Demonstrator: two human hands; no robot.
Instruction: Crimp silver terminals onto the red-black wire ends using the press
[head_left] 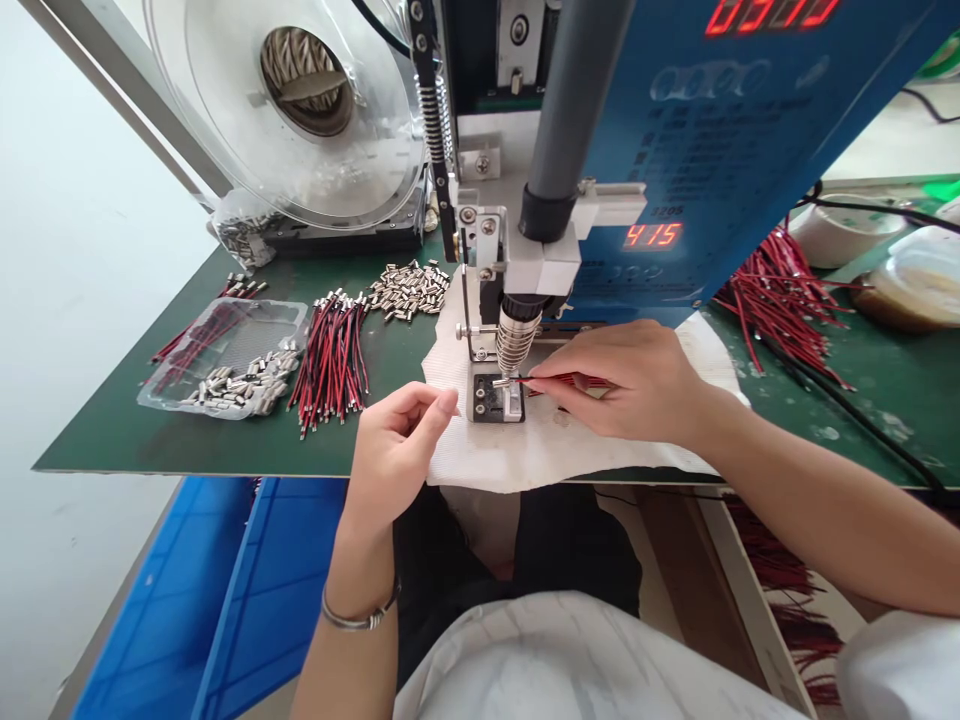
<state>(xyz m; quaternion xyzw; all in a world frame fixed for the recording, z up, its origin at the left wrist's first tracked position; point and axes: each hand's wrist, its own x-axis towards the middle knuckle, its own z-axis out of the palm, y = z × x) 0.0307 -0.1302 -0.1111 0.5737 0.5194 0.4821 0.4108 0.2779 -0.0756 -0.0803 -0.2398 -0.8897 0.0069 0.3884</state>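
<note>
Red-and-black wires (331,352) lie on a green table (120,420) beside a blue machine (735,130).

This is a small electronics-assembly workshop, a factory workstation for fitting metal terminals onto wires. A blue bench machine (750,130) with red digit displays (652,236) stands at the counter's far edge, its spring-tipped head (516,340) pointing down at a small metal fixture (495,398) on a white cloth (525,450) at the near edge, and a clear feed reel (300,100) sits at the far left corner. Across the green counter (390,360) lie bundles of red-and-black wires (332,360), a loose heap of small metal sleeves (409,290), a clear tray (232,355) holding more sleeves, and another wire pile (780,300) toward the right edge, while blue plastic bins (247,600) stand below the near left corner.
</note>
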